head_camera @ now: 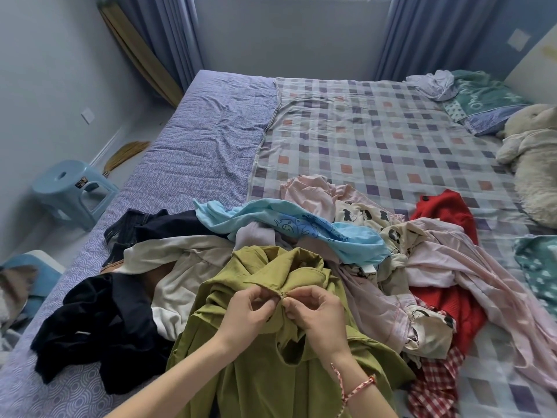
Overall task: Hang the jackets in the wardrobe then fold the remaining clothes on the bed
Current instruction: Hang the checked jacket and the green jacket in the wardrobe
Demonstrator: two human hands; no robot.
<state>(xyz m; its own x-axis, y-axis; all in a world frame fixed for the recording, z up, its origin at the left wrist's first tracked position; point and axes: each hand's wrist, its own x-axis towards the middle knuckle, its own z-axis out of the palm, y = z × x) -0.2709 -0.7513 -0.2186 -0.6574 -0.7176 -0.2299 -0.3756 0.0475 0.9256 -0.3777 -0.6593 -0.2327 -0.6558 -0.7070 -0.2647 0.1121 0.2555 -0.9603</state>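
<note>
An olive-green garment (265, 369) lies at the near edge of the bed (196, 152), bunched up in front of me. My left hand (245, 312) and my right hand (316, 315) both pinch its collar edge, fingertips almost touching. Behind it sprawls a heap of clothes: a light-blue printed top (301, 227), a pink garment (452, 267), a red knit (446, 209), a cream piece (177, 267), a black garment (99, 321) and dark jeans (135, 227). A red checked cloth (434, 384) lies at the right.
A blue plastic stool (72, 191) stands on the floor left of the bed, a broom (126, 152) behind it. A plush toy (533, 158) and pillows (482, 98) lie at the bed's right end. Curtains (168, 31) hang on the far wall.
</note>
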